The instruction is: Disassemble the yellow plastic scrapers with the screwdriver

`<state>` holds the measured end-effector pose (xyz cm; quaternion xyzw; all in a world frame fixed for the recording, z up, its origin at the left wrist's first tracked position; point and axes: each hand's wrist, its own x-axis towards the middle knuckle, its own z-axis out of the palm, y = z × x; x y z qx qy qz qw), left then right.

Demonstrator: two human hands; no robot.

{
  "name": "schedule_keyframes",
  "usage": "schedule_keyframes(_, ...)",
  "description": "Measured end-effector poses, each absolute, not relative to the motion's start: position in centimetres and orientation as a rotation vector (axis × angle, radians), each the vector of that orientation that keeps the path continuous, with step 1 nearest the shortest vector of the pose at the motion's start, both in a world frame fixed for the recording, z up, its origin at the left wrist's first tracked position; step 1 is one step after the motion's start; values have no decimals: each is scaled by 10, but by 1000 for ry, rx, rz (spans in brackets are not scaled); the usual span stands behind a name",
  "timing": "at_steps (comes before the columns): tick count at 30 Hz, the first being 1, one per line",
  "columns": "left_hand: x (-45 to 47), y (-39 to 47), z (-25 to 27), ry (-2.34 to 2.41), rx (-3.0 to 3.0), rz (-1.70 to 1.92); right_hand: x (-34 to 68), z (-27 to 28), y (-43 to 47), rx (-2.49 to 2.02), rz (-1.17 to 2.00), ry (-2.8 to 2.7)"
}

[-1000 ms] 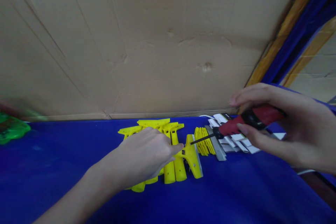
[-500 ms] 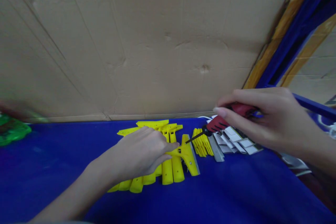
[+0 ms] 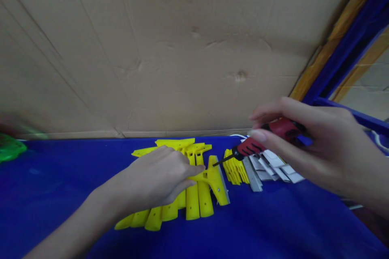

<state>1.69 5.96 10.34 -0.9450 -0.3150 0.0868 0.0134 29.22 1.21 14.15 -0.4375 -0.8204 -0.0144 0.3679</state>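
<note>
My left hand (image 3: 164, 174) is closed on the neck of a yellow scraper (image 3: 216, 186), whose wide head carries a metal blade along its right edge. The fingers hide the scraper's handle. In my right hand (image 3: 310, 145) is a red and black screwdriver (image 3: 252, 145), held slanting down to the left. Its dark shaft meets the upper part of the scraper head; a screw shows lower on that head. Under and beside my left hand lie several yellow scraper handles (image 3: 192, 202) in a row.
Right of the scraper stand several small yellow plates (image 3: 235, 170), then metal blades (image 3: 253, 176) and white folded pieces (image 3: 273, 166). A bright green object (image 3: 10, 147) lies at the far left of the blue table (image 3: 60, 194). A cardboard wall (image 3: 182, 56) rises behind.
The view has shifted slightly. The screwdriver tip stays at the upper part of the scraper head, and my right hand's fingers have loosened a little around the handle. My left hand keeps its hold.
</note>
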Motion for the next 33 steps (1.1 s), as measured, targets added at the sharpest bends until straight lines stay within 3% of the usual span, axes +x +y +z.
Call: schedule_keyframes(33,19,59,99,-963,-2899,350,284,137,16,-1010,-26,-2171)
